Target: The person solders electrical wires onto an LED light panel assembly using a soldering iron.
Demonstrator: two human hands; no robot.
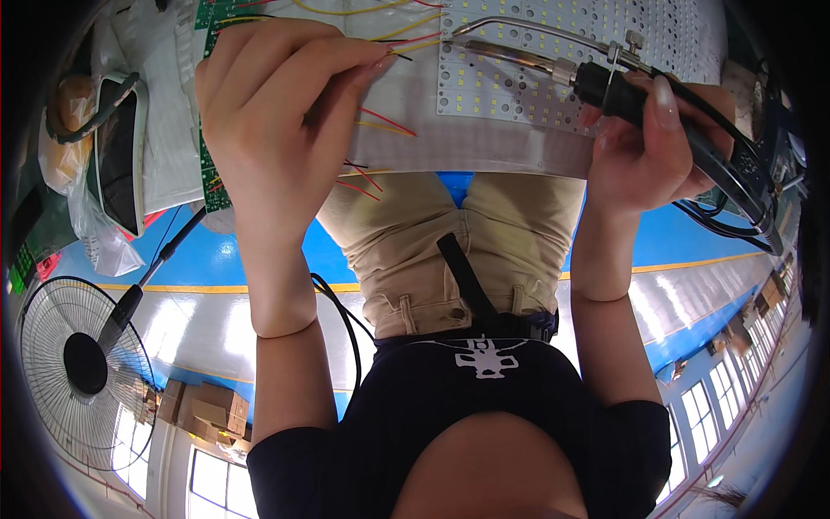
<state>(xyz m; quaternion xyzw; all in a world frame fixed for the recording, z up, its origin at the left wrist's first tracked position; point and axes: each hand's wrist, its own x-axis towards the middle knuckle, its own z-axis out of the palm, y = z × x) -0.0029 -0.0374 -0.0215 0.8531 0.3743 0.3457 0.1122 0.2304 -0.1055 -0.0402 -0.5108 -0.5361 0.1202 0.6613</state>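
Observation:
My left hand (pixel 272 108) pinches the end of thin wires, with a yellow wire (pixel 421 46) showing beyond the fingertips, against the left edge of a white LED board (pixel 471 91). In my right hand (pixel 648 151) is a soldering iron (pixel 596 84) with a black handle. A curved metal feed tube (pixel 527 26) is clamped along it. The iron's tip and the tube's end meet close to the wire at the board's edge. Under my left hand lies a green circuit board (pixel 207 164), from which red, yellow and black wires stick out; the hand hides much of it.
More white LED boards (pixel 666 30) cover the far right of the table. To the left are a dark-faced, white-rimmed device (pixel 119 156) and a plastic bag (pixel 104 233). A fan (pixel 86 363) stands at lower left. Black cable (pixel 726 221) hangs by my right wrist.

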